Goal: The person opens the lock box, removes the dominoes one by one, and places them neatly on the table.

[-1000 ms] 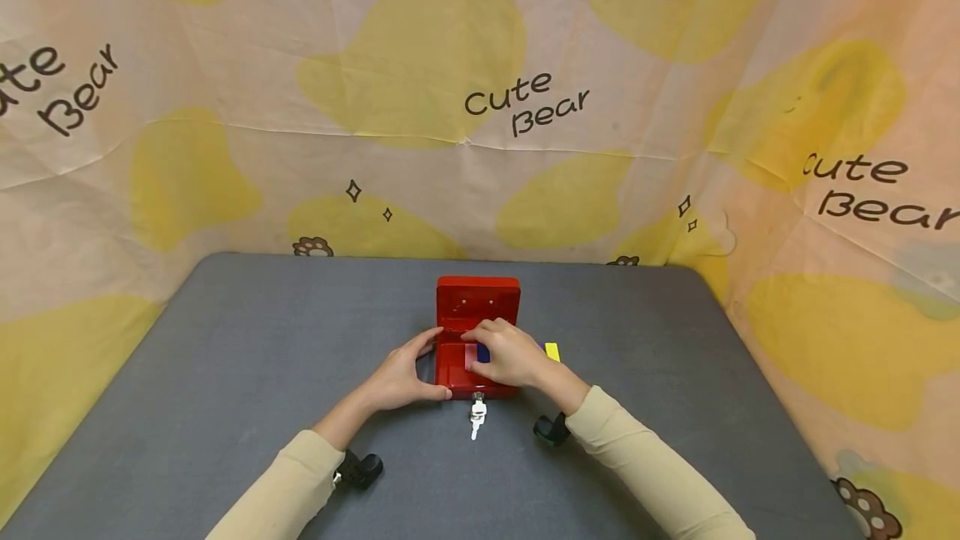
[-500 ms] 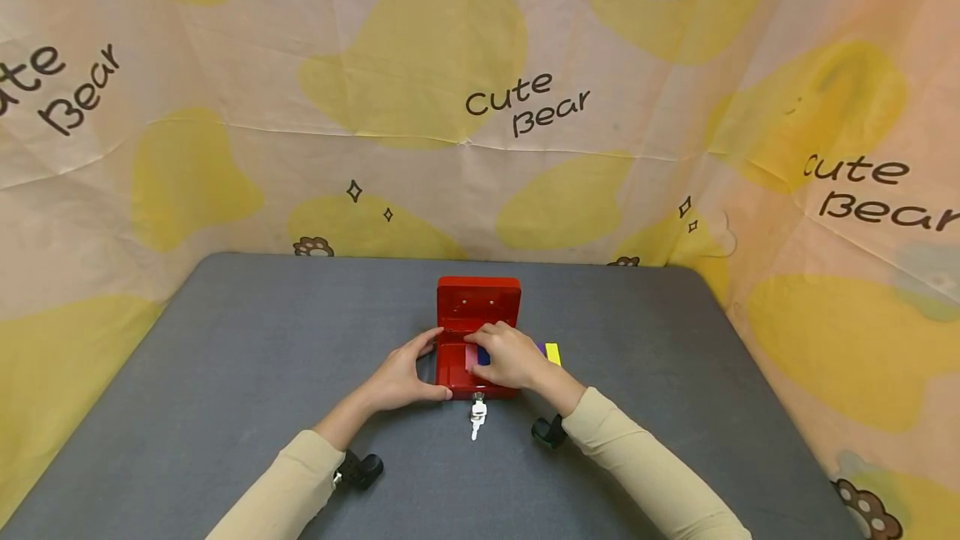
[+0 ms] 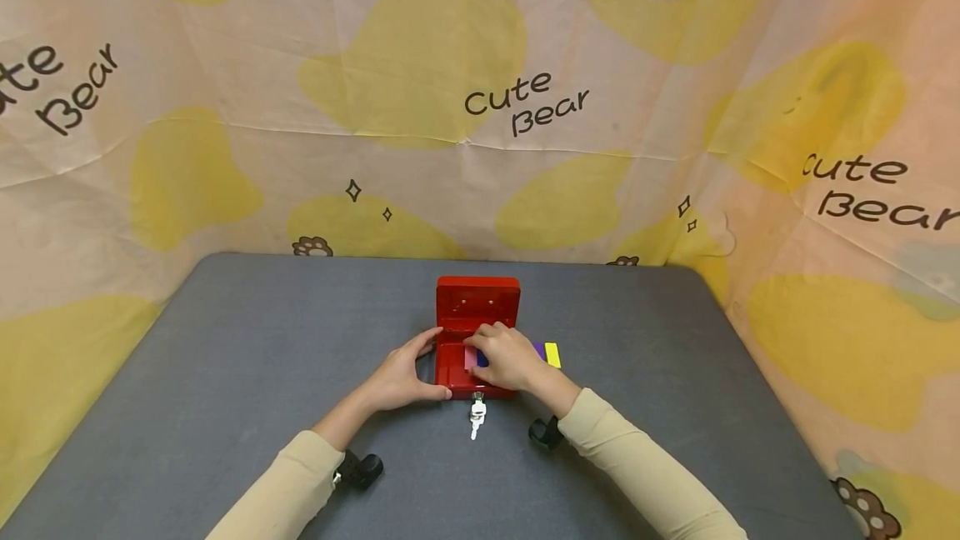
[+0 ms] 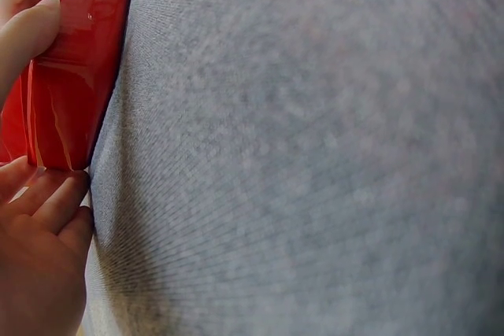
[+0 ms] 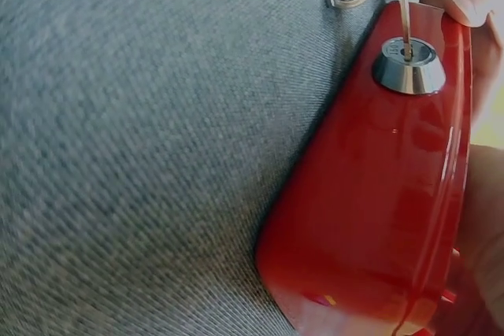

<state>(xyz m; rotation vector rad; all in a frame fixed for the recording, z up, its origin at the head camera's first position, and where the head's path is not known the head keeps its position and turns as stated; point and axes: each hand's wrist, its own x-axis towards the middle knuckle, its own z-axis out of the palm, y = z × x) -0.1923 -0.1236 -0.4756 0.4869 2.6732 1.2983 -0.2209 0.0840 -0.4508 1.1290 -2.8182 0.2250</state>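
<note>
A red metal cash box [image 3: 452,375] stands with its lid [image 3: 478,300] raised. My left hand [image 3: 401,375] grips its left side, thumb on the front edge and fingers around the side toward the back. My right hand [image 3: 506,357] reaches over the open box, thumb and fingertips on either side of a flat pink and dark blue piece [image 3: 471,357]; the hand covers most of it. A purple and yellow piece [image 3: 552,354] shows beyond the right hand; whether it joins the pink and blue one is hidden. Keys [image 3: 477,415] hang at the lock [image 5: 409,64] on the front.
The box stands on a grey cloth-covered table [image 3: 300,332]. Behind and beside it hangs a printed curtain [image 3: 420,57]. Black wrist cameras sit on the left wrist [image 3: 360,469] and right wrist [image 3: 546,433].
My right wrist and forearm have shifted slightly left, and a little more of the purple part shows. My left hand, the box and the keys stay in place.
</note>
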